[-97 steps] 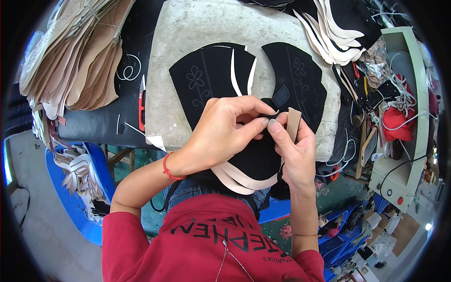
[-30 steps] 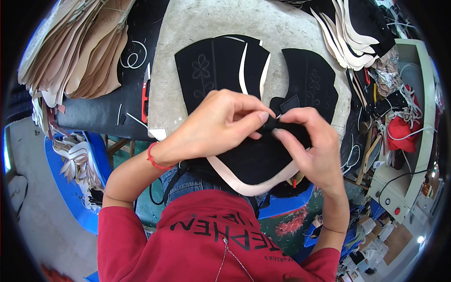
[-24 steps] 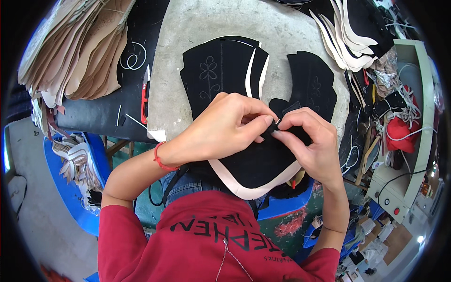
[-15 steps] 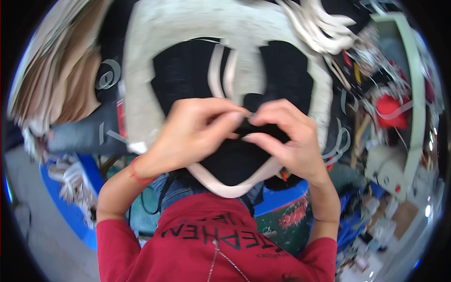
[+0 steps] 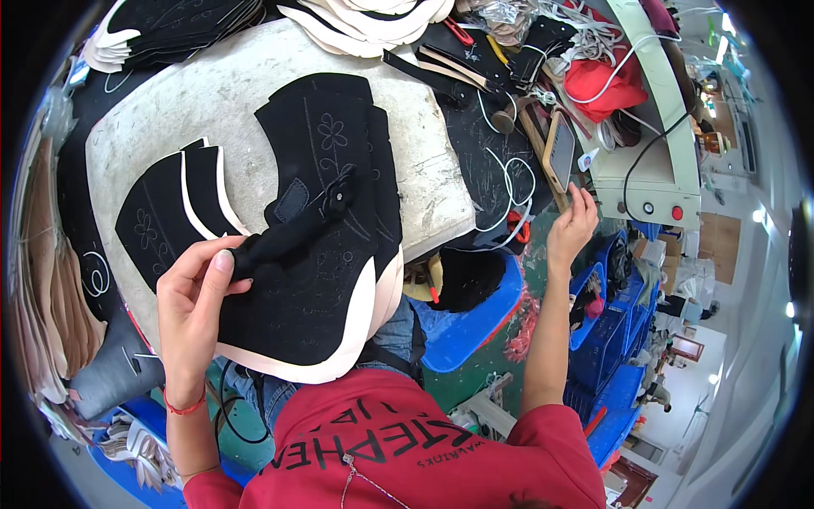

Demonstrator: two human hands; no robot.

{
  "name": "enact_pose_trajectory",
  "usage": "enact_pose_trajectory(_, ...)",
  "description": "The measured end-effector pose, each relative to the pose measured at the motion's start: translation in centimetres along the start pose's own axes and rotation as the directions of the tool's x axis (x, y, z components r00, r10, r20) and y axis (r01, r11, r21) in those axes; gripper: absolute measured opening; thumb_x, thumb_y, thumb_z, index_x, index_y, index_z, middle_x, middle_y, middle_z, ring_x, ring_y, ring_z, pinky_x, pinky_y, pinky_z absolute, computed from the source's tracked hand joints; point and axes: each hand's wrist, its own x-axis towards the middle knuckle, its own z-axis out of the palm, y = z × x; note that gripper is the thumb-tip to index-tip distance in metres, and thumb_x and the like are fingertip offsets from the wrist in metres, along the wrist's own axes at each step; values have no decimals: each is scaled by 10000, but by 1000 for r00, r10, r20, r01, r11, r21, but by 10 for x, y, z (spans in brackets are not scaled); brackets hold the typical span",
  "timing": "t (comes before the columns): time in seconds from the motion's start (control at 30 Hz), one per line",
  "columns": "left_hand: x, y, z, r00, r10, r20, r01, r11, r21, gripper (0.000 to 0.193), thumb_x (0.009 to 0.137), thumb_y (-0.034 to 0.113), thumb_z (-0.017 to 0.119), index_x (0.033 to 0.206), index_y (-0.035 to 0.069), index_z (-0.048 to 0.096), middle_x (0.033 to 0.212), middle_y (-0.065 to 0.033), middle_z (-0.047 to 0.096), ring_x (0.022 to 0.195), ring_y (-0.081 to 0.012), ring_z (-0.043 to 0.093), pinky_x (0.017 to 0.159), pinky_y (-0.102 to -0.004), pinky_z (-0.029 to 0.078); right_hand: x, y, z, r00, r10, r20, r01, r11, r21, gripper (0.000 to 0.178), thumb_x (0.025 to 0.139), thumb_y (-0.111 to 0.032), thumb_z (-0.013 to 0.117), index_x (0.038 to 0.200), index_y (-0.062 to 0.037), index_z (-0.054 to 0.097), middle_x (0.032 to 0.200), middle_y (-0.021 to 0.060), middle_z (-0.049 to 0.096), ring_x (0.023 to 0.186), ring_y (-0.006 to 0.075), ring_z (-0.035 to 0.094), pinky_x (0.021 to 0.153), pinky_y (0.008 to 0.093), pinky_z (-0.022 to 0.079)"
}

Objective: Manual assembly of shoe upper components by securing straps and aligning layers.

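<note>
Fingers (image 5: 222, 265) of the left hand (image 5: 193, 310) pinched shut on the lower end of a narrow black strap (image 5: 292, 229), thumb on top, other fingers curled beneath. Strap running up and to the right across a large black shoe upper piece (image 5: 318, 297) with a pale lining edge, ending near a small stud beside a stitched flower outline. Upper piece lying partly over the near edge of a worn grey cutting pad (image 5: 212, 93) on the table (image 5: 483, 161), lower part hanging toward the lap. Just left of the hand, a fan of smaller black panels (image 5: 165, 216) with pale edges, also on the pad. Thin red band (image 5: 182, 409) around the left wrist. Right hand (image 5: 572, 225) well apart from the work, reached out to the right edge of the table, fingers loosely open and bent, holding nothing visible, fingertips near a brown-framed flat object (image 5: 560, 153). White cords (image 5: 509, 182) looped on the dark table surface between pad and right hand. Stacks of pale and black cut pieces (image 5: 365, 13) along the far edge. Red cloth (image 5: 606, 81) further right, beside a pale green machine housing (image 5: 657, 161) with round buttons. Blue bins (image 5: 471, 318) below the table. Red sweatshirt (image 5: 398, 458) at the bottom.
</note>
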Motion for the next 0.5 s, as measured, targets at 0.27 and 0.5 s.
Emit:
enact_pose_trajectory(0.27, -2, 1, 3, 1000, 0, -7, -1, 998, -60, 224, 936, 118, 535, 1082, -31, 613, 959, -65, 612, 846, -85, 583, 737, -232, 530, 5, 7, 8, 997, -74, 37, 77, 995, -65, 359, 781, 14, 535, 1080, -141, 660, 1180, 125, 560, 1065, 328, 500, 921, 417, 379)
enact_pose_trajectory(0.5, -16, -4, 13, 984, -4, -180, -29, 983, -179, 410, 817, -31, 634, 1202, -21, 491, 1189, -138, 539, 913, -118, 601, 782, -231, 518, 32, -149, -42, 998, -55, -33, 64, 918, 391, 191, 856, -91, 583, 1027, -51, 658, 1082, 122, 621, 987, 282, 575, 860, 375, 451)
